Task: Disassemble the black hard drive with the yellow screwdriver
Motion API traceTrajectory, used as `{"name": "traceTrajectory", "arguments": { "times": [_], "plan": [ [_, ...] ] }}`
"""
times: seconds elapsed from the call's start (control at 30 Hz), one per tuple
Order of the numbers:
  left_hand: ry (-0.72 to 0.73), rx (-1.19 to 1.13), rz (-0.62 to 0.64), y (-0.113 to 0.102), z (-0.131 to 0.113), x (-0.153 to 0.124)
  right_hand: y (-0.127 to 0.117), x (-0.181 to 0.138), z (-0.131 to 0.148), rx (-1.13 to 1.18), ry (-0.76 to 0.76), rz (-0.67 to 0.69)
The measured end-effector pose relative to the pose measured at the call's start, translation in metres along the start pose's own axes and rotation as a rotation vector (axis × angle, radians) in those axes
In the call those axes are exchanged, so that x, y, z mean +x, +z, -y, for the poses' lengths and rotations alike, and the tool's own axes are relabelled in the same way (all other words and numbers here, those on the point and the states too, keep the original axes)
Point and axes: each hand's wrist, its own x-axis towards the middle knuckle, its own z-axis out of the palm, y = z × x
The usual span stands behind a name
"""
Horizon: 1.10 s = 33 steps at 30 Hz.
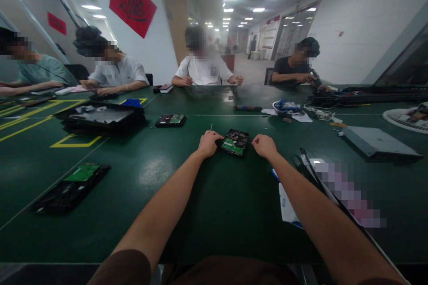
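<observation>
A hard drive [235, 142] with a green circuit board lies on the green table between my two hands. My left hand [209, 143] is at its left edge, a finger reaching to the drive. From the top of that hand a thin pale rod [211, 127] sticks up; its lower part is hidden by the closed fingers. To the right of the drive, a little apart from it, my right hand [265, 146] is closed with fingertips pressed together. Whatever it may hold is too small to make out.
A second drive [170, 120] and a black tray [100, 118] lie left. Nearer is a black device with a green board [78, 178]. At right are a grey metal box [377, 140], a bowl of blue items [286, 107] and a white-and-blue packet [289, 205]. Several people sit opposite.
</observation>
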Motion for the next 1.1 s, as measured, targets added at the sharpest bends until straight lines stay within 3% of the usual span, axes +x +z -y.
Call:
{"name": "traceTrajectory", "arguments": {
  "times": [0.27, 0.33, 0.4, 0.47, 0.67, 0.87, 1.03, 1.1],
  "plan": [
    [0.018, -0.008, -0.022, 0.003, 0.004, 0.001, -0.009, 0.010, -0.013, -0.039, 0.102, -0.073],
    [0.028, -0.011, -0.039, 0.005, 0.005, 0.002, -0.007, 0.012, -0.005, -0.024, 0.054, -0.146],
    [0.041, -0.018, -0.066, 0.007, 0.007, 0.003, -0.001, 0.013, 0.008, 0.017, -0.090, -0.187],
    [0.059, -0.034, -0.085, 0.009, 0.009, 0.003, 0.004, 0.012, 0.021, 0.079, -0.203, -0.141],
    [0.115, -0.136, -0.162, 0.009, 0.017, 0.005, 0.009, 0.008, 0.038, 0.152, -0.151, -0.027],
    [0.067, -0.194, -0.291, 0.009, 0.022, 0.007, -0.003, -0.021, 0.035, -0.014, -0.166, -0.014],
    [0.058, -0.231, -0.332, 0.012, 0.024, 0.009, -0.016, -0.060, 0.045, -0.134, -0.159, 0.092],
    [0.018, -0.222, -0.367, 0.013, 0.027, 0.009, -0.021, -0.070, 0.051, -0.174, -0.146, 0.049]
  ]
}}
